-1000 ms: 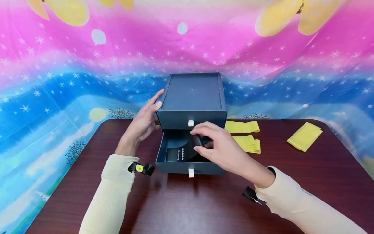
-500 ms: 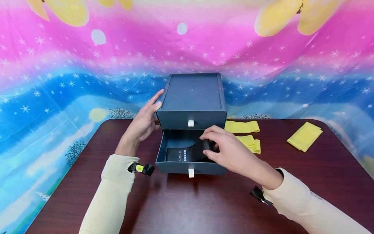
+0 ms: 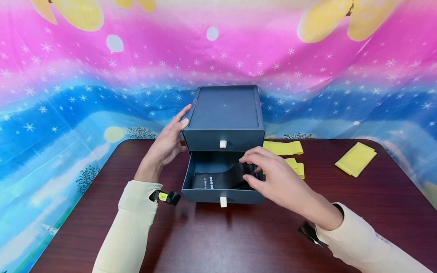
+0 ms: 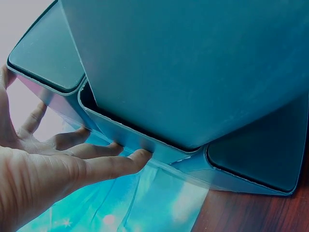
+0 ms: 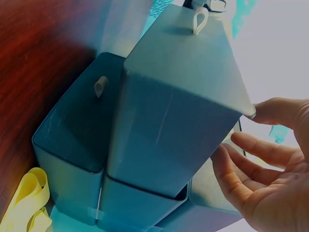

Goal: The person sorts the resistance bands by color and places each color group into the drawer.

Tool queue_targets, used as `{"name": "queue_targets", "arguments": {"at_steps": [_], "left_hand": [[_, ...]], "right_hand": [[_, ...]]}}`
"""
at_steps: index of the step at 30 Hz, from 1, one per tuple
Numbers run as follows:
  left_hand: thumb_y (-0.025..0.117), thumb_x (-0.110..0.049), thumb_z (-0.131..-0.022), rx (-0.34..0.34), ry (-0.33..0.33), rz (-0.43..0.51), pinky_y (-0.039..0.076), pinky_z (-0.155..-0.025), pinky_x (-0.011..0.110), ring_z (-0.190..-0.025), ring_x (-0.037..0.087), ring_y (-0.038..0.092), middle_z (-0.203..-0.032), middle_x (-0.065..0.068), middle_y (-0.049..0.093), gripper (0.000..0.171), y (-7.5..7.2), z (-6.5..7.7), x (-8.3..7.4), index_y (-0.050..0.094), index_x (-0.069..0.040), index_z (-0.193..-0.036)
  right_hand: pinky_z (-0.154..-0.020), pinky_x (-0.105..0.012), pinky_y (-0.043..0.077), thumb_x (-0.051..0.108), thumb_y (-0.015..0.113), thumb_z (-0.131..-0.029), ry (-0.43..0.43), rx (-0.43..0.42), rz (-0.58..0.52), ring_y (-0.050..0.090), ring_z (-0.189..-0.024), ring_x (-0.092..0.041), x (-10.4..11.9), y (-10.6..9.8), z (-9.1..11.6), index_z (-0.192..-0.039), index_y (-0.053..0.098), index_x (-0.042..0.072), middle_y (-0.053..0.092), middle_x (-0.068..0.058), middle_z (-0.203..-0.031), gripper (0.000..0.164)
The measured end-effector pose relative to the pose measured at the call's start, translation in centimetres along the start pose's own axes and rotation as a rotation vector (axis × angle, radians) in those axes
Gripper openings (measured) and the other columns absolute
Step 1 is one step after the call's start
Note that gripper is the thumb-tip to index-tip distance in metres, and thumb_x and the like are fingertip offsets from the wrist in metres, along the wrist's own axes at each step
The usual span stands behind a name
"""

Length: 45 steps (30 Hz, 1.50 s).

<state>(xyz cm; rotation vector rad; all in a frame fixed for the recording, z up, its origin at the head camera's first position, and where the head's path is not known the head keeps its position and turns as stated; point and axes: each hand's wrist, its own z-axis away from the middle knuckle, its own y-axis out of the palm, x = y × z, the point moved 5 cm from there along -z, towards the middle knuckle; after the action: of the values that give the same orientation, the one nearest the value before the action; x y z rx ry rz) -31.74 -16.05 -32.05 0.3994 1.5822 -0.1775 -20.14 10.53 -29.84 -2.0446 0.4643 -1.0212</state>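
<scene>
Right there, the black X-Heavy band (image 3: 233,177) lies in your pulled-out middle drawer (image 3: 201,195), its raised loop between the thumb and fingers of your right hand (image 3: 278,178); whether they grip it, you can't tell. Open drawer room sits left of the loop; the right wall is just beside your fingers. Your left hand (image 3: 167,140), fingers extended, grasps nothing, resting against the drawer cabinet's (image 3: 224,108) left side.

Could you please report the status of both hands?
Left hand against cabinet. Right hand at black band inside open drawer, grip unclear. Nothing visibly in the way.
</scene>
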Motion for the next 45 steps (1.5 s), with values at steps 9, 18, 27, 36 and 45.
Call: {"name": "queue_targets", "arguments": {"at_steps": [9, 18, 27, 36, 45], "left_hand": [[0.042, -0.039, -0.111, 0.002, 0.004, 0.004, 0.036, -0.108, 0.075, -0.130, 0.041, 0.056, -0.163, 0.011, 0.033, 0.056, 0.0, 0.0, 0.0, 0.025, -0.047, -0.164], [0.042, -0.039, -0.112, 0.004, 0.007, -0.001, 0.035, -0.109, 0.076, -0.133, 0.044, 0.053, -0.165, 0.010, 0.030, 0.056, 0.0, 0.0, 0.0, 0.025, -0.047, -0.164], [0.042, -0.039, -0.111, 0.003, 0.001, 0.001, 0.034, -0.109, 0.076, -0.132, 0.043, 0.053, -0.165, 0.011, 0.031, 0.057, 0.0, 0.1, 0.0, 0.024, -0.047, -0.165], [0.042, -0.040, -0.111, 0.001, -0.002, -0.002, 0.035, -0.109, 0.075, -0.134, 0.045, 0.052, -0.165, 0.011, 0.031, 0.057, 0.0, 0.1, 0.1, 0.023, -0.047, -0.165], [0.041, -0.039, -0.112, 0.001, 0.002, -0.003, 0.035, -0.109, 0.074, -0.139, 0.049, 0.047, -0.165, 0.011, 0.030, 0.056, -0.1, 0.0, 0.0, 0.024, -0.047, -0.165]], "right_hand": [[-0.061, -0.021, 0.051, 0.000, 0.080, -0.090, -0.130, -0.095, -0.093, 0.062, -0.084, -0.011, 2.0, -0.1, 2.0, -0.122, 0.074, 0.013, 0.068, 0.002, -0.121, 0.035], [-0.060, -0.020, 0.052, 0.000, 0.078, -0.090, -0.126, -0.074, -0.216, 0.059, -0.081, 0.000, 2.9, 1.0, 3.9, -0.124, 0.074, 0.016, 0.071, 0.003, -0.108, 0.038], [-0.064, -0.021, 0.055, 0.000, 0.077, -0.092, -0.122, -0.010, -0.343, 0.067, -0.082, 0.000, 2.5, 3.8, 4.3, -0.124, 0.074, 0.009, 0.075, 0.003, -0.097, 0.034], [-0.063, -0.022, 0.056, 0.005, 0.076, -0.095, -0.060, 0.022, -0.265, 0.066, -0.079, 0.003, 2.3, 6.3, 4.2, -0.119, 0.076, 0.010, 0.077, 0.003, -0.095, 0.025], [-0.063, -0.020, 0.053, 0.007, 0.073, -0.097, -0.005, 0.042, -0.235, 0.061, -0.076, 0.005, 1.9, 7.3, 3.4, -0.116, 0.078, 0.012, 0.077, 0.006, -0.094, 0.020]]}}
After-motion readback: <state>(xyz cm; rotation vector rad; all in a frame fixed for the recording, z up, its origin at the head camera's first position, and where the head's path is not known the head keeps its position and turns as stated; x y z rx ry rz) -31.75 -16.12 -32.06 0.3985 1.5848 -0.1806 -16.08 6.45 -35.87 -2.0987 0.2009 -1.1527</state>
